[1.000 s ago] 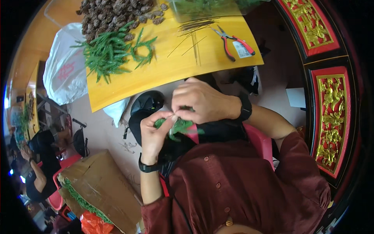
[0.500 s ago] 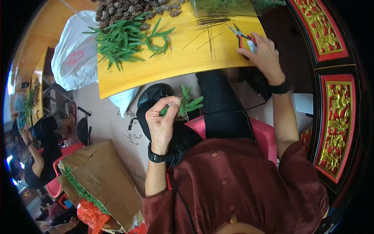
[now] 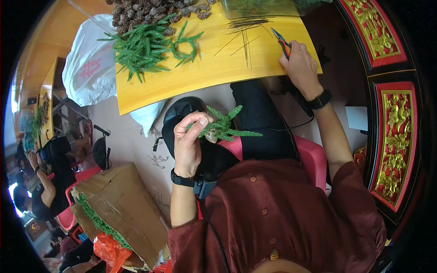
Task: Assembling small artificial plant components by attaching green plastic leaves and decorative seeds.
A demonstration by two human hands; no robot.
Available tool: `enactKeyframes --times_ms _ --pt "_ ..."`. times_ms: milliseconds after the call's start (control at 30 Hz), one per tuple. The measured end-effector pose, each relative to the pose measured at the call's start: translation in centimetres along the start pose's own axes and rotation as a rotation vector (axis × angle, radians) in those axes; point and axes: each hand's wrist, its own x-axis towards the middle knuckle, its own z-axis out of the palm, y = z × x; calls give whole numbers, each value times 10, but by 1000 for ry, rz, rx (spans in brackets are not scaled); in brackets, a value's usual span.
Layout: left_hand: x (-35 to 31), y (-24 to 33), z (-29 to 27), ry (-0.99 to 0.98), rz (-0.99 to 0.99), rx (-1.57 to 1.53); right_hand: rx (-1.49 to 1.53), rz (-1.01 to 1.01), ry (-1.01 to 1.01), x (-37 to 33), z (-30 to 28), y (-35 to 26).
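Above my lap, my left hand (image 3: 187, 143) pinches a small green artificial pine sprig (image 3: 223, 125) between thumb and fingertips. A pale brown lump (image 3: 211, 135) shows at the sprig's base; I cannot tell what it is. At the table's right edge, my right hand (image 3: 301, 68) is wrapped around the handles of a pair of pliers (image 3: 282, 42), whose jaws point away from me to the left. Thin dark wires (image 3: 247, 45) lie on the yellow table (image 3: 182, 84), left of the pliers. A loose pile of green sprigs (image 3: 142, 49) and one curled sprig (image 3: 184, 48) lie further left.
Pine cones (image 3: 145, 13) are heaped at the far left of the table, near a clear container (image 3: 259, 8). A white plastic bag (image 3: 88, 68) hangs left. A cardboard box (image 3: 125, 207) of greenery stands on the floor. Carved red-gold panels (image 3: 396, 150) rise at right; another person (image 3: 50, 177) sits left.
My right hand has closed around the pliers, and their jaws have turned and shifted right. In my left hand the sprig has turned, spreading more to the right and baring the brownish lump.
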Motion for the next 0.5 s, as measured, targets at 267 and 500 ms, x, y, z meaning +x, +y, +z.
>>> enactKeyframes --times_ms 267,500 --pt "1 1 -10 -31 -40 -33 876 -551 -192 -54 -41 -49" --pt "4 0 -13 -37 41 96 689 -771 -564 -73 -31 -72"
